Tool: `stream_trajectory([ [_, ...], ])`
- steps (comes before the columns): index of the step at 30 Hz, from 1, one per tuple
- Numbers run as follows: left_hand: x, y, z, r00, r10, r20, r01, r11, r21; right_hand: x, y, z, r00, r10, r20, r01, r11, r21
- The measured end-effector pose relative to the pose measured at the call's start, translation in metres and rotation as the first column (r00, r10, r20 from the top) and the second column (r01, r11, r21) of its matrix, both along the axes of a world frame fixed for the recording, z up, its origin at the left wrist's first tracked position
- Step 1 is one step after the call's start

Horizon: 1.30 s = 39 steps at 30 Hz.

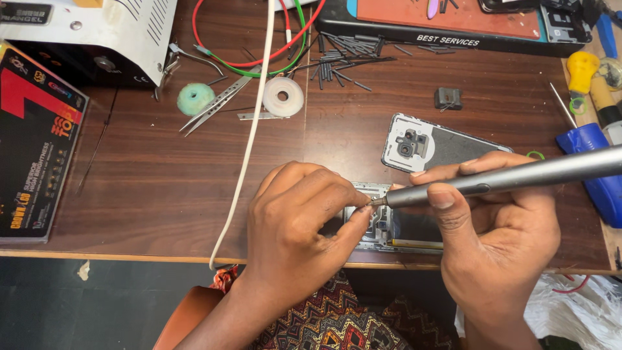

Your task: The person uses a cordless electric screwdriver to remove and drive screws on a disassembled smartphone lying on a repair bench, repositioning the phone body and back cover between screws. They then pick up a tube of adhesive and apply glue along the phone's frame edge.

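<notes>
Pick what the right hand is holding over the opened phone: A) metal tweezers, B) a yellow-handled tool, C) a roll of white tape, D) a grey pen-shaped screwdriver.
D: the right hand grips a grey pen-shaped screwdriver, its tip down at the opened phone by the left hand.

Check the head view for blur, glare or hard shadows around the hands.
Head view: evenly lit and mostly sharp; the grey metal pen-shaped screwdriver in the right hand catches a soft sheen; the left hand shades part of the opened phone; the brown wooden table shows mild reflections, no hard shadows.
</notes>
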<state>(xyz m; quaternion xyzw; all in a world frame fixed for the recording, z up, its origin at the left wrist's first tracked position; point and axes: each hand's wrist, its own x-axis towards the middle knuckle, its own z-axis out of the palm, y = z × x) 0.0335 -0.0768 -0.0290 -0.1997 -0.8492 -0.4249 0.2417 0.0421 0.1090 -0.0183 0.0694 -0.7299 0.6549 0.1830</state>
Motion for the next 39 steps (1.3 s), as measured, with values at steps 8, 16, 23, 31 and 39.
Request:
stream_trajectory([
  [8,-0.001,0.0,0.0,1.0,0.0,0.005,0.0,1.0,0.01,-0.001,-0.001,0.0,1.0,0.016,0.021,-0.015,0.998,-0.062],
  [16,-0.002,0.003,0.001,0.999,0.016,0.036,-0.016,1.0,0.021,-0.001,0.004,-0.006,0.997,0.081,-0.008,-0.081,0.996,-0.044],
  [23,-0.003,0.004,0.003,0.998,0.013,0.055,-0.015,1.0,0.027,-0.003,0.004,-0.006,0.996,0.089,0.014,-0.087,0.991,-0.103],
  [31,-0.002,-0.008,0.001,0.981,-0.136,0.138,0.151,0.983,-0.107,-0.013,0.017,-0.003,0.998,0.012,-0.056,-0.017,0.995,-0.1],
  [39,-0.003,-0.026,-0.014,0.938,-0.174,0.301,0.225,0.964,-0.144,-0.021,0.023,-0.013,0.997,-0.005,-0.071,0.016,0.988,0.155],
])
